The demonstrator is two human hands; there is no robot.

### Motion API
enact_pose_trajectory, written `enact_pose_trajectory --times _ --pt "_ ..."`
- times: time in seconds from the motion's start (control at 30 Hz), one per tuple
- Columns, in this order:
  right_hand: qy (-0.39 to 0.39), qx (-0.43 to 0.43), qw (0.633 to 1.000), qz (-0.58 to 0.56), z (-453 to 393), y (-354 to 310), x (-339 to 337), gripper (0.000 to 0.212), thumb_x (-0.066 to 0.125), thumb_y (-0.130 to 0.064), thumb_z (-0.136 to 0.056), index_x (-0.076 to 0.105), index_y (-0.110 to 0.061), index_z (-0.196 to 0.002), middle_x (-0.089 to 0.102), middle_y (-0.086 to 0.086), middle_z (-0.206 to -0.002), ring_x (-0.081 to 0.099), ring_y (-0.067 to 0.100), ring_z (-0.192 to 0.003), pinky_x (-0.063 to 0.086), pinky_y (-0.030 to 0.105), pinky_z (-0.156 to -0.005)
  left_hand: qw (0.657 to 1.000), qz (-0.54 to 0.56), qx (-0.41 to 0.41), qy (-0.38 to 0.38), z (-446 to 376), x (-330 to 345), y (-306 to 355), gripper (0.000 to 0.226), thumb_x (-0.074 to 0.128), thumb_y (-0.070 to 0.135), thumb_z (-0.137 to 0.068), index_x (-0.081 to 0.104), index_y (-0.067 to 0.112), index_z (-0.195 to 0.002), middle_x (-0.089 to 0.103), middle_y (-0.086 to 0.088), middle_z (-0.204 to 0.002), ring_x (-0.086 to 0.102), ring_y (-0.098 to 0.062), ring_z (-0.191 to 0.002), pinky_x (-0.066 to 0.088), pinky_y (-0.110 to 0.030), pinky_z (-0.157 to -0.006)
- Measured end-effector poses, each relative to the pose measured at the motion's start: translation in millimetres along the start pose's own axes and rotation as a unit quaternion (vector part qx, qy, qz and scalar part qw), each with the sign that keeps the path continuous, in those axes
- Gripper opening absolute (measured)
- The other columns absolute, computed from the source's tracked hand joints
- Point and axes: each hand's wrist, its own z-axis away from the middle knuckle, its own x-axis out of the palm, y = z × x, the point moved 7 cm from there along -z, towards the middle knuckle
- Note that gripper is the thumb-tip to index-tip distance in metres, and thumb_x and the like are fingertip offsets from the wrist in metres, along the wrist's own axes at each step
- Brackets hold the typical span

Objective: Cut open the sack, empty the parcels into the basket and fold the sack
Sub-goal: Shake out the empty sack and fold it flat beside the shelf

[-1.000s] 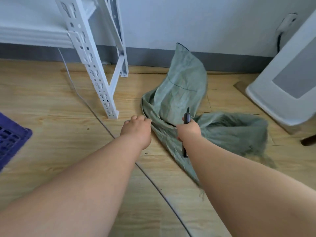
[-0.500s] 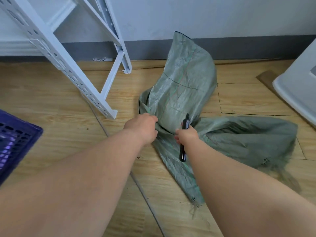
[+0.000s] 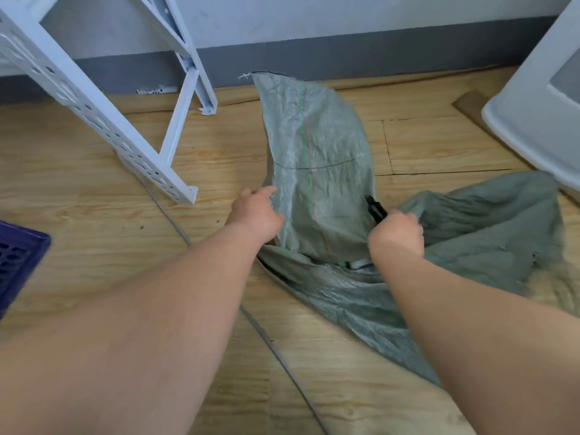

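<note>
2 hands on the green sack (image 3: 317, 158), flat and empty on the floor; my left hand (image 3: 255, 211) presses its edge, fingers straight; right hand (image 3: 396, 231) grips a black cutter (image 3: 375, 208); basket (image 3: 18, 262) far left; folding remains, I reckon.

Pretty bright, even daylight-ish lighting, soft all over with no hard shadows and no obvious single source. Only faint shade under the sack (image 3: 317, 158) folds. No real glare, just a mild sheen on the weave and floor (image 3: 94, 189). Wide-angle lens bends things hard at the edges: the rack (image 3: 94, 98) leans and the arms balloon near the bottom. Some motion blur on the basket (image 3: 18, 255) and the sack's right end; the middle is fairly sharp.
</note>
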Motion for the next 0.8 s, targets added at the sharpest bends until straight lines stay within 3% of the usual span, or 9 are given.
enact_pose_trajectory --times 0.13,0.23,0.33,0.43,0.57,0.67,0.8 --pt "-0.019 -0.134 0.989 0.054 11 -2 -13 0.032 0.051 -0.006 -0.091 0.057 -0.016 -0.121 0.048 0.01 -0.115 0.056 0.035 -0.099 0.045 0.038 -0.071 0.993 0.093 -0.052 -0.044 -4 26 -6 0.05 0.064 0.033 -0.086 0.053 0.032 -0.135 0.029 -0.01 -0.154 0.04 -0.029 -0.135 0.032 -0.032 -0.113" --pt "-0.046 -0.167 0.984 0.03 17 8 -16 0.033 0.051 -0.014 -0.094 0.056 -0.021 -0.126 0.046 0.005 -0.129 0.058 0.034 -0.102 0.052 0.043 -0.081 0.976 0.16 -0.085 -0.12 -3 44 -7 0.063 0.065 0.034 -0.088 0.041 0.021 -0.145 0.032 -0.007 -0.154 0.036 -0.026 -0.138 0.028 -0.033 -0.113" --pt "-0.034 -0.18 0.983 0.009 28 9 -26 0.04 0.052 -0.016 -0.095 0.051 -0.023 -0.135 0.031 -0.005 -0.148 0.055 0.026 -0.114 0.052 0.04 -0.086 0.963 0.187 -0.093 -0.172 4 52 -8 0.077 0.065 0.038 -0.089 0.026 0.013 -0.151 0.025 -0.007 -0.158 0.027 -0.028 -0.143 0.026 -0.04 -0.113" --pt "0.007 -0.199 0.98 0.003 39 -4 -37 0.034 0.053 -0.015 -0.093 0.056 -0.024 -0.126 0.046 0.0 -0.129 0.058 0.027 -0.102 0.054 0.04 -0.074 0.965 0.189 -0.067 -0.167 8 46 -8 0.075 0.063 0.036 -0.091 0.025 0.015 -0.152 0.022 -0.005 -0.159 0.023 -0.027 -0.145 0.023 -0.04 -0.114" --pt "-0.124 -0.18 0.966 -0.135 60 -34 -4 0.029 0.052 -0.012 -0.092 0.064 -0.026 -0.114 0.063 0.002 -0.101 0.062 0.021 -0.083 0.055 0.034 -0.069 0.964 0.219 -0.043 -0.147 10 36 -10 0.065 0.063 0.032 -0.091 0.035 0.016 -0.148 0.03 -0.005 -0.156 0.031 -0.026 -0.141 0.026 -0.037 -0.114" --pt "-0.215 -0.161 0.939 -0.216 74 -64 29 0.041 0.053 -0.006 -0.089 0.059 -0.024 -0.126 0.064 0.009 -0.109 0.064 0.027 -0.096 0.057 0.042 -0.084 0.963 0.219 -0.033 -0.152 13 32 -13 0.064 0.063 0.03 -0.091 0.037 0.015 -0.147 0.037 -0.004 -0.152 0.037 -0.025 -0.138 0.029 -0.033 -0.113" --pt "-0.312 -0.108 0.892 -0.308 90 -97 62 0.054 0.051 0.001 -0.089 0.051 -0.026 -0.135 0.052 0.005 -0.118 0.055 0.023 -0.098 0.059 0.037 -0.077 0.968 0.209 -0.041 -0.131 15 19 -30 0.055 0.061 0.023 -0.093 0.042 0.013 -0.143 0.049 0.0 -0.14 0.045 -0.023 -0.131 0.035 -0.029 -0.109"
